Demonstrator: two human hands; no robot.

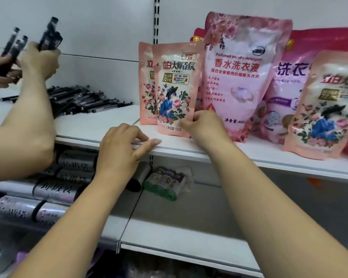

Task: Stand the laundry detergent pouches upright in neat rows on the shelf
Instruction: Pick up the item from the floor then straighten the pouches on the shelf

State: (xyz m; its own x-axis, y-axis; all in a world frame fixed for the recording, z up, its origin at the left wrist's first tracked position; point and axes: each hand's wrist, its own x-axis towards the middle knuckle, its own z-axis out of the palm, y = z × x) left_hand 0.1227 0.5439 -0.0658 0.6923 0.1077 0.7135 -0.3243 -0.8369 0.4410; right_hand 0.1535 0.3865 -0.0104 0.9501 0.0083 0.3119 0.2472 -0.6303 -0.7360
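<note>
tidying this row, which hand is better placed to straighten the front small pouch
Right. The right hand already has its fingers on the lower right edge of the front small pouch. The left hand rests on the shelf edge, apart from it.

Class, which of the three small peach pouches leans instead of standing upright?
The far-right small peach pouch, tilted against the bigger pouches; the two left ones stand upright.
</note>
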